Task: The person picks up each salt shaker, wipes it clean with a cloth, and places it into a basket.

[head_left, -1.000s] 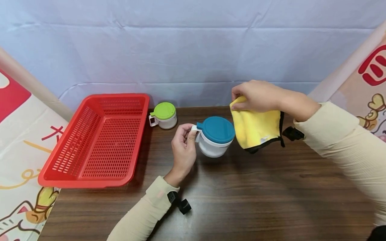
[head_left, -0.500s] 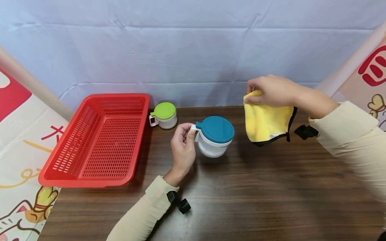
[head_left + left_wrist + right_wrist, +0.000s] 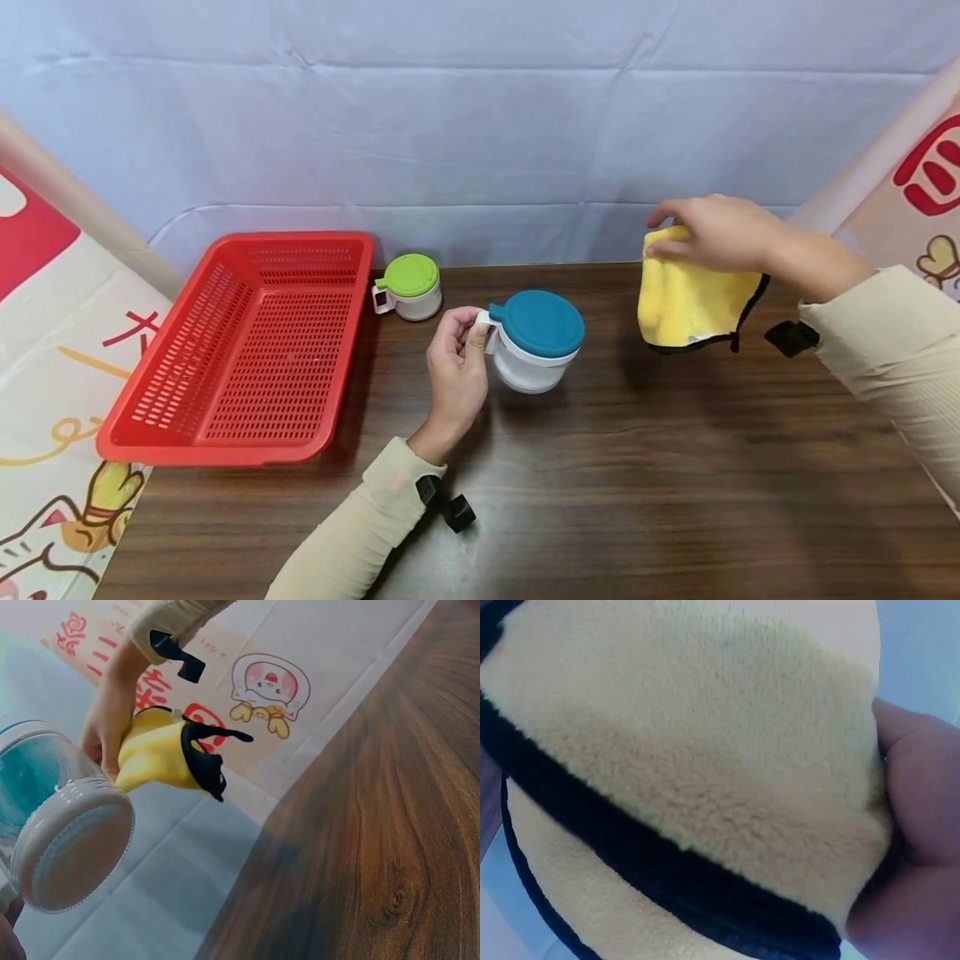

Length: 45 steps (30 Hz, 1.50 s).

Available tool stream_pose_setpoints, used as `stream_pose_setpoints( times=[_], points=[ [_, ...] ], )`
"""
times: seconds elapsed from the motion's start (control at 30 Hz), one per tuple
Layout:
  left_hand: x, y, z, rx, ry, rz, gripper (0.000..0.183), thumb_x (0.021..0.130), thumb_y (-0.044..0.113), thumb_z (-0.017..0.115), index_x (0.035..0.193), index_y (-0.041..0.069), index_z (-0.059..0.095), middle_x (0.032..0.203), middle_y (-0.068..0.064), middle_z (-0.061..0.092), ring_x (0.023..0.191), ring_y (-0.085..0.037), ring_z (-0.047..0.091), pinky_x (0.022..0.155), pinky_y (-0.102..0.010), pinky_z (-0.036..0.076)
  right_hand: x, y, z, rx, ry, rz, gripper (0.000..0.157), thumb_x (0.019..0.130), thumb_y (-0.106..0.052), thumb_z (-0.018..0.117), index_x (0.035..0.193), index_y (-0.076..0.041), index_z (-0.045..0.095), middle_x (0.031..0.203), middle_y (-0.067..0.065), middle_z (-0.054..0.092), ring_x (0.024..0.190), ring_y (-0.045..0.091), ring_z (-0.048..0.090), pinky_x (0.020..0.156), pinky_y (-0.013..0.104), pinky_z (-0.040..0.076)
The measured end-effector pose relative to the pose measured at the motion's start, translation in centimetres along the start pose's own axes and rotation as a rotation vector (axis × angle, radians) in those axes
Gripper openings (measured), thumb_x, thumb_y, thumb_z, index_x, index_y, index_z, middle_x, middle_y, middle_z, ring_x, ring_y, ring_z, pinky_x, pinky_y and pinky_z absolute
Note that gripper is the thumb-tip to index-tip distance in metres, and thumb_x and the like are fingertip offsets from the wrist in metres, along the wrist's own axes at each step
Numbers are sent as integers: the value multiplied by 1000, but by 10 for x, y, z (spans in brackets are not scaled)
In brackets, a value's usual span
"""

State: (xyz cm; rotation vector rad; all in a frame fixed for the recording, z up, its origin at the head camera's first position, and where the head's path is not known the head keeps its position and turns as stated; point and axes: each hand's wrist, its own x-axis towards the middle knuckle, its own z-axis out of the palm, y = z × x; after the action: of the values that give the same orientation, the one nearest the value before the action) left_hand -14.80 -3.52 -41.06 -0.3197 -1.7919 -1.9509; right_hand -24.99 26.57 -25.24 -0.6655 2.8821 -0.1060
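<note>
My left hand (image 3: 459, 367) grips the white handle of a seasoning jar (image 3: 531, 371) with a blue lid. The left wrist view shows the jar's clear body and round white base (image 3: 79, 855) from below, raised over the table. Farther right, my right hand (image 3: 720, 232) pinches a folded yellow cloth (image 3: 693, 300) with black edging by its upper corner, and the cloth hangs down. In the right wrist view, the plush cloth (image 3: 705, 750) fills most of the picture, with the fingers (image 3: 926, 787) at its right side.
A red plastic basket (image 3: 345, 367) with slotted walls stands on the left of the wooden table (image 3: 600, 492). Beside it, near the back edge, sits a smaller jar (image 3: 415, 304) with a green lid. A pale cloth backdrop (image 3: 465, 125) rises behind the table.
My right hand has moved away to the right with the yellow cloth, from beside the blue-lidded jar. My left hand and the jar have stayed almost still.
</note>
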Motion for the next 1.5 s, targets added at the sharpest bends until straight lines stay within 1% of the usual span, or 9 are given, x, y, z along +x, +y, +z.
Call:
stream_pose_setpoints(
  times=[0.2,0.47,0.7,0.83,0.97,1.2,1.33,1.43,1.5],
  points=[
    [1,0,0,6,5,-4,15,102,2,59,110,-11,59,104,-21,64,95,-16,62,85,-23,54,-6,6,5,-39,100,35,54,102,-43,61,140,-4,58,131,28,62,111,52,60,77,61,49],
    [2,1,-2,22,15,6,16,102,2,59,110,-12,58,104,-22,63,95,-17,61,85,-23,53,-14,16,24,-92,393,-95,36,89,-27,81,115,-10,63,87,11,72,73,36,66,57,53,47],
    [2,2,-3,37,19,6,16,102,3,60,110,-11,58,104,-21,63,95,-17,61,85,-23,53,-23,27,60,-164,540,-232,37,84,-18,84,106,-9,55,81,6,66,63,28,62,45,47,45],
    [2,1,-4,38,15,3,17,102,3,59,111,-12,58,104,-21,63,95,-17,61,84,-23,53,-29,31,87,-264,602,-382,27,105,-30,60,102,-4,53,76,8,56,60,27,56,42,42,43],
    [2,1,-6,41,15,3,19,102,4,59,111,-12,58,104,-21,63,96,-17,61,85,-23,53,-37,38,107,-348,625,-456,55,112,-43,20,104,0,53,76,10,53,60,27,54,42,38,41],
    [1,2,-6,35,25,1,17,102,3,59,111,-11,58,104,-21,63,95,-17,61,87,-23,54,-63,53,131,-318,582,-382,58,111,-47,18,105,-2,54,77,9,54,58,23,53,41,33,36],
    [1,2,-6,32,18,1,17,101,3,60,112,-10,58,105,-21,64,96,-16,61,88,-24,54,-81,54,144,-176,535,-213,32,104,-33,60,116,-4,57,89,13,66,66,27,63,42,39,42],
    [1,2,-7,37,23,2,16,101,2,60,112,-10,58,105,-21,64,96,-17,61,88,-24,54,-89,52,155,-64,504,-65,46,85,-16,83,122,-2,59,98,18,70,67,29,64,44,43,44],
    [1,2,-8,43,27,1,15,101,2,59,112,-9,58,105,-20,64,96,-17,61,87,-24,54,-92,50,163,3,465,21,50,85,-18,84,124,1,60,100,22,70,67,29,63,46,44,45]
  ],
)
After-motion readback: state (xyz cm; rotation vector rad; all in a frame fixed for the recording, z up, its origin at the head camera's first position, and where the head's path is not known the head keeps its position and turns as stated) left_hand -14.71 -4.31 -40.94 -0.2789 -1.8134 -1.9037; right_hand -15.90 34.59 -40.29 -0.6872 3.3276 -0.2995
